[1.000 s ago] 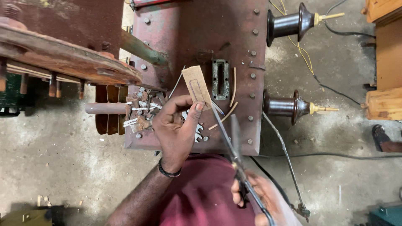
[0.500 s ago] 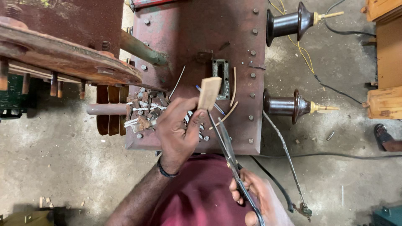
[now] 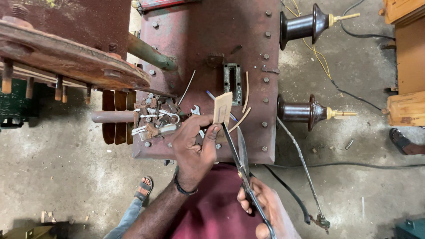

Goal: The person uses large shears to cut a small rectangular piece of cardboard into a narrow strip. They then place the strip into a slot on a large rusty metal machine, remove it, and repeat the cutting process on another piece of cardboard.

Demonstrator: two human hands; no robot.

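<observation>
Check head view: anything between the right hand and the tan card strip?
Only the long metal scissors: gripped in the right hand, blades running up to the tan card strip, which the left hand pinches.

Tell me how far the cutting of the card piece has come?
Already done, it seems: thin tan strips lie on the red metal plate. In hand: the left hand holds the card piece upright, and the right hand brings open scissors to its lower edge. Left: most of the card is uncut.

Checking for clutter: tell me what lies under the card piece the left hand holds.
Under the card piece lie the red metal top and a thin wire. The left hand covers whatever sits beneath it.
</observation>
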